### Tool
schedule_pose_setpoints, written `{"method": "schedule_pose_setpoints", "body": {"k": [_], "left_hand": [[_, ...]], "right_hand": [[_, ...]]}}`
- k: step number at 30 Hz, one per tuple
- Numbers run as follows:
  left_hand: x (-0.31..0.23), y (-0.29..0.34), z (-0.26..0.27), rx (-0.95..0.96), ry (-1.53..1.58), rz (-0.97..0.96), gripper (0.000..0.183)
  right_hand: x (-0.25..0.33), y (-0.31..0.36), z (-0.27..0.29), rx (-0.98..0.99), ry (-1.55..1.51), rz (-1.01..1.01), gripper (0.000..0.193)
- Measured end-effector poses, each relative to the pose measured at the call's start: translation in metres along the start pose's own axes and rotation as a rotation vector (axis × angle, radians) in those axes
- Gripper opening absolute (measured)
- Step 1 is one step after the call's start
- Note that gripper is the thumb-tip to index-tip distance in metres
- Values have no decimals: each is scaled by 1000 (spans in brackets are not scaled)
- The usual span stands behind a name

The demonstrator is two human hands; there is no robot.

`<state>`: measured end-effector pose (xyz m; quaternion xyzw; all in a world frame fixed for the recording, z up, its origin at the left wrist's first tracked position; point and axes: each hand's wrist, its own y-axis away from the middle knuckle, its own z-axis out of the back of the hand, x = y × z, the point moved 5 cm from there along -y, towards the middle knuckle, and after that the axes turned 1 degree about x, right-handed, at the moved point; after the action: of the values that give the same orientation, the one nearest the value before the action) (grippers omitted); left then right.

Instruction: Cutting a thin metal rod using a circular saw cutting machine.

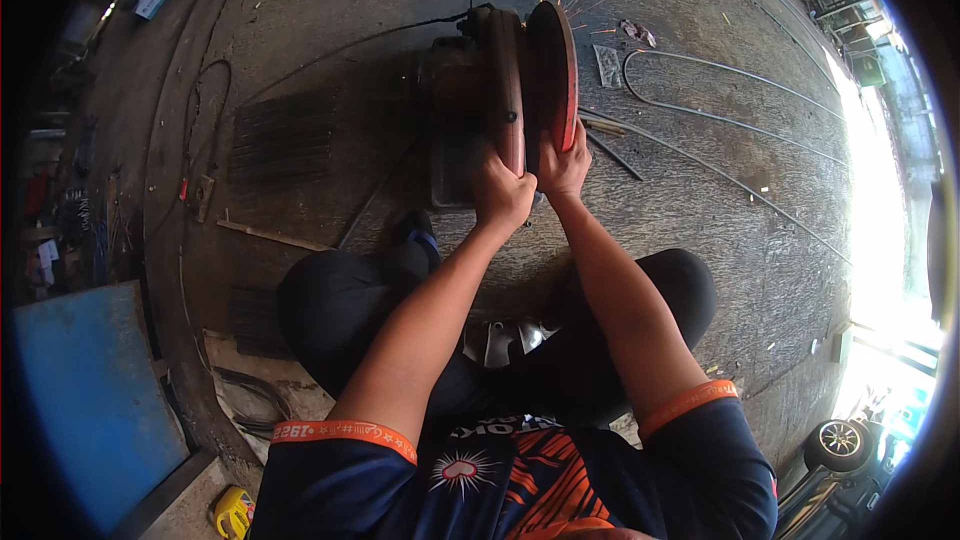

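Observation:
A dark floor machine (455, 90) with a motor-like body stands in front of me. Along its right side runs a long, curved, reddish-brown guard-like piece (508, 90). My left hand (505, 192) is closed around its near end, thumb on the right. Just right of it a large round disc with a red rim (568, 80) stands upright, almost edge-on. My right hand (565, 165) grips the disc's near lower edge, its fingers partly hidden behind the rim. Orange sparks (575, 5) fly near the disc's far top. Where disc and machine meet is hidden.
Thin dark rods (285, 135) lie bundled on the left. A wooden strip (265, 233) and cable (225, 90) are nearby. Long bent rods (740, 118) and a small clear packet (608, 67) lie right. A blue panel (95, 400) and yellow tool (233, 512) sit lower left.

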<state>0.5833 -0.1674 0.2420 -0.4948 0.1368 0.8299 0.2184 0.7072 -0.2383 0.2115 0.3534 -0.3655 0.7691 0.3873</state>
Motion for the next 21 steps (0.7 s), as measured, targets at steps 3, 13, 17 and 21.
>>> {"method": "schedule_pose_setpoints", "body": {"k": [3, 13, 17, 21], "left_hand": [[-1, 0, 0, -22, 12, -28, 44], [5, 0, -3, 20, -11, 21, 49], [2, 0, -2, 20, 9, 0, 52], [2, 1, -1, 30, 24, 11, 53]], "right_hand": [[-1, 0, 0, -10, -5, -4, 53], [-4, 1, -1, -16, -12, 7, 53], [-4, 1, -1, -4, 5, 6, 53], [-5, 1, -1, -13, -8, 8, 54]]}}
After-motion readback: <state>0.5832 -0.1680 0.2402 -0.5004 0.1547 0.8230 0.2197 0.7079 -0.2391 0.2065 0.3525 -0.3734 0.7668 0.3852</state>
